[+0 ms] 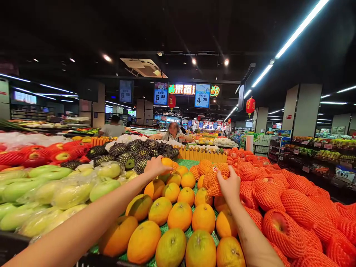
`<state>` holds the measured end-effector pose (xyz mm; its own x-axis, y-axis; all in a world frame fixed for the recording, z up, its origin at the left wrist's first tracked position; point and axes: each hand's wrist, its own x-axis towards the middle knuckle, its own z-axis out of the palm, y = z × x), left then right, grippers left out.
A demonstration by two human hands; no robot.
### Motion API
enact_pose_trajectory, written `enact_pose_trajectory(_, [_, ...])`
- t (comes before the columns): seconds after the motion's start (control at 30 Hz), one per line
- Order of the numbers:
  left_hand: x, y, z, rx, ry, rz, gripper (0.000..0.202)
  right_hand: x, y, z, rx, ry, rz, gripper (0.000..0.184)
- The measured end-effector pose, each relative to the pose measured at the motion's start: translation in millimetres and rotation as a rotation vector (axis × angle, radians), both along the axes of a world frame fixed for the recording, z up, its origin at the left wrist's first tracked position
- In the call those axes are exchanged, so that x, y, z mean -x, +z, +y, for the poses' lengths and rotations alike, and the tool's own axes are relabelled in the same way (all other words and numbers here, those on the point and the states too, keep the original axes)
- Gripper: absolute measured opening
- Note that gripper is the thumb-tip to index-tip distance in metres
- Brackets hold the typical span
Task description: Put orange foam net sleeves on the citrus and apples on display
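Note:
My left hand [156,167] reaches to the back left of the orange display, its fingers closed around a bare orange [167,162]. Over on the right side, my right hand [229,183] grips a netted orange [213,181] in an orange foam sleeve with a small red sticker. Below and between my arms, rows of loose oranges [180,216] lie on a green textured mat [190,233]. Some further netted oranges sit at the back of the rows. My fingertips are partly hidden behind the fruit.
Apples in red foam nets [299,200] are heaped at right. Green apples [107,188], some bagged, and dark-netted fruit [129,152] lie at left. A yellow fence divider [201,155] borders the back. Beyond it a person [172,134] stands with arms spread.

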<state>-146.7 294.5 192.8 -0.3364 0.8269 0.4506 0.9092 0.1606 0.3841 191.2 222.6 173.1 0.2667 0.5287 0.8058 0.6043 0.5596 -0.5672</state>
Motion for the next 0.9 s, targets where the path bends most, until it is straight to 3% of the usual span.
enact_pose_trajectory(0.27, [-5.1, -17.7, -4.9, 0.121, -0.142, 0.283, 0.082, -1.5, 0.9, -1.4, 0.007, 0.002, -0.009, 0.029])
enact_pose_trajectory(0.43, [-11.7, -24.1, -8.7, 0.063, -0.053, 0.269, 0.079, -0.9, 1.0, -2.2, 0.003, 0.004, -0.004, 0.029])
enact_pose_trajectory(0.57, [-22.2, -26.5, -9.1, -0.01, -0.008, 0.386, 0.07, 0.6, -0.6, -1.3, 0.012, 0.02, -0.025, 0.029])
enact_pose_trajectory(0.8, [-21.4, -22.7, -4.4, -0.025, -0.061, 0.374, 0.074, -0.5, -0.6, 0.6, 0.02, -0.009, -0.054, 0.029])
enact_pose_trajectory(0.9, [-14.0, -20.8, -2.8, 0.004, -0.083, 0.282, 0.076, -1.1, -0.4, 0.1, 0.016, -0.022, -0.069, 0.029])
